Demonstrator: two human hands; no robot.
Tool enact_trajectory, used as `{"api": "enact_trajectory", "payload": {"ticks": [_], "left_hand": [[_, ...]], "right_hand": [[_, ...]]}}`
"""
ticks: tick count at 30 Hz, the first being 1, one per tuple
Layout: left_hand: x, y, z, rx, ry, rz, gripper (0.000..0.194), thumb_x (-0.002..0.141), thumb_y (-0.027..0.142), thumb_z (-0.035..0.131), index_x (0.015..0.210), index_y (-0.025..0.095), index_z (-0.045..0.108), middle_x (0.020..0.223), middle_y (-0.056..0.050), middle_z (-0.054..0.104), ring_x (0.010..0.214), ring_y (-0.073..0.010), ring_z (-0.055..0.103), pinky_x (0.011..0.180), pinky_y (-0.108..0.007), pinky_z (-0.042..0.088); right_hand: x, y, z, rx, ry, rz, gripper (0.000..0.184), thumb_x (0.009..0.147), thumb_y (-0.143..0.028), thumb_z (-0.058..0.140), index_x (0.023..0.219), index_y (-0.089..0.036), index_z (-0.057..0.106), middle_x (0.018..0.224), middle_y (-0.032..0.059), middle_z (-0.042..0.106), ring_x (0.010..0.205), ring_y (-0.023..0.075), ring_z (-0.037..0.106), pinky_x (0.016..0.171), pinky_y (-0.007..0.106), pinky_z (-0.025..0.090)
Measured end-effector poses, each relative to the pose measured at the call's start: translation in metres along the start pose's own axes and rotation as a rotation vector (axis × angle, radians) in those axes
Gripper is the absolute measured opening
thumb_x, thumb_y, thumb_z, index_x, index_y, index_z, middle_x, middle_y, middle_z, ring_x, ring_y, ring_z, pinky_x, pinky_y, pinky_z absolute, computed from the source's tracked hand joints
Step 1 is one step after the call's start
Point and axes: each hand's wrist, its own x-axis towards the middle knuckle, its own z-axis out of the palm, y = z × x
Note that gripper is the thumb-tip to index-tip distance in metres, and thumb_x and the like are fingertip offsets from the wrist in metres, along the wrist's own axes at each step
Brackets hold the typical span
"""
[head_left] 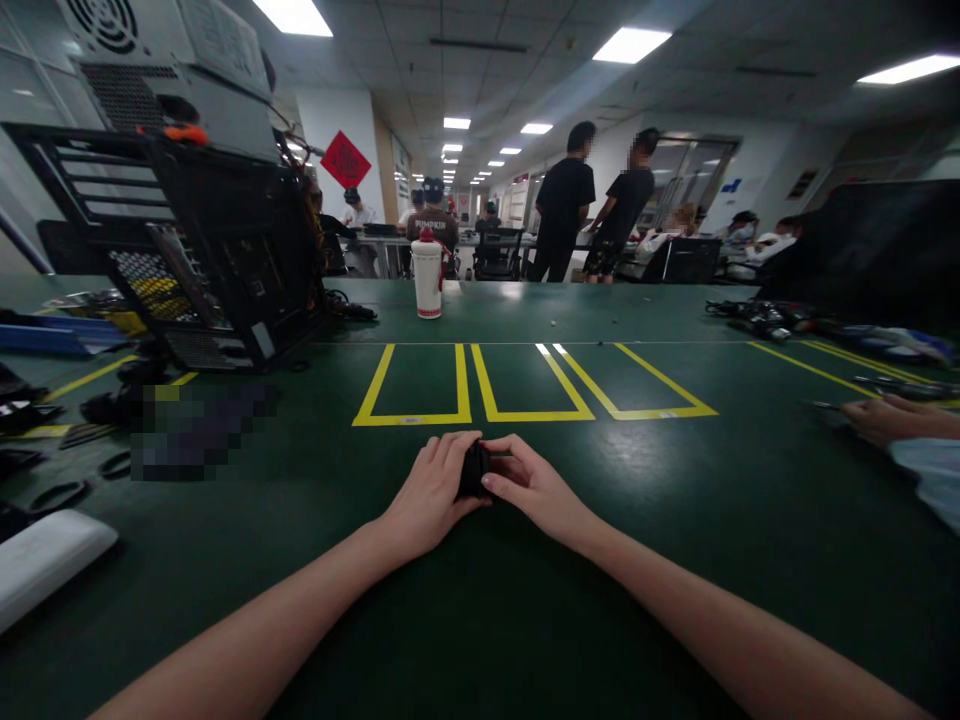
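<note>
My left hand (433, 490) and my right hand (529, 483) meet on the green table (675, 500), just in front of three yellow taped boxes (525, 385). Between them sits a small black object (473, 470), mostly hidden by the fingers. The fingers of both hands curl around it from either side, and what it is I cannot make out.
A black computer case frame (225, 260) stands at the back left, with cables and dark parts (45, 430) on the table before it. A white cup (428, 278) stands at the back centre. A white flat thing (45, 560) lies near left. Another person's hand (877, 418) rests at the right edge.
</note>
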Motion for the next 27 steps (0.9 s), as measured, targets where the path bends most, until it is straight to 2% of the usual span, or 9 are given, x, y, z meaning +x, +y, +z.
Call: {"api": "enact_trajectory", "payload": {"ticks": [7, 14, 17, 21, 27], "left_hand": [[-0.0001, 0.0020, -0.0026, -0.008, -0.001, -0.002, 0.058, 0.073, 0.029, 0.056, 0.121, 0.024, 0.023, 0.117, -0.006, 0.039, 0.103, -0.0233, 0.042, 0.084, -0.041, 0.039], [-0.0002, 0.0049, -0.0067, -0.007, -0.016, -0.007, 0.057, 0.074, 0.029, 0.055, 0.121, 0.024, 0.024, 0.118, -0.006, 0.040, 0.103, -0.0233, 0.043, 0.084, -0.041, 0.038], [0.0005, 0.0038, -0.0044, -0.006, -0.016, -0.009, 0.056, 0.074, 0.029, 0.055, 0.120, 0.023, 0.024, 0.118, -0.007, 0.040, 0.104, -0.0230, 0.042, 0.085, -0.041, 0.038], [0.0018, -0.0002, 0.0020, 0.006, 0.025, 0.000, 0.060, 0.071, 0.029, 0.058, 0.120, 0.024, 0.023, 0.117, -0.006, 0.040, 0.105, -0.0238, 0.041, 0.086, -0.042, 0.036], [0.0007, -0.0001, 0.0004, -0.016, -0.006, -0.001, 0.058, 0.073, 0.028, 0.056, 0.121, 0.024, 0.024, 0.117, -0.007, 0.040, 0.102, -0.0240, 0.043, 0.084, -0.043, 0.038]], "right_hand": [[-0.0010, -0.0023, 0.0038, 0.025, 0.035, -0.013, 0.020, 0.075, -0.022, 0.051, 0.094, -0.023, 0.045, 0.099, 0.0010, 0.050, 0.099, 0.0164, 0.050, 0.082, 0.034, 0.045], [-0.0005, -0.0046, 0.0006, -0.015, 0.001, -0.008, 0.029, 0.074, -0.018, 0.052, 0.101, -0.022, 0.044, 0.103, 0.0018, 0.049, 0.102, 0.0156, 0.048, 0.089, 0.036, 0.041], [-0.0014, -0.0025, 0.0008, 0.021, -0.019, -0.038, 0.028, 0.072, -0.017, 0.054, 0.098, -0.022, 0.044, 0.102, 0.0007, 0.048, 0.101, 0.0150, 0.048, 0.088, 0.034, 0.042], [-0.0005, 0.0006, 0.0031, 0.033, 0.028, -0.050, 0.020, 0.074, -0.020, 0.052, 0.093, -0.022, 0.045, 0.097, 0.0004, 0.049, 0.099, 0.0152, 0.049, 0.083, 0.032, 0.045], [0.0015, 0.0003, 0.0013, -0.023, 0.031, 0.003, 0.030, 0.074, -0.021, 0.051, 0.103, -0.022, 0.043, 0.107, 0.0024, 0.047, 0.102, 0.0162, 0.047, 0.088, 0.036, 0.041]]}}
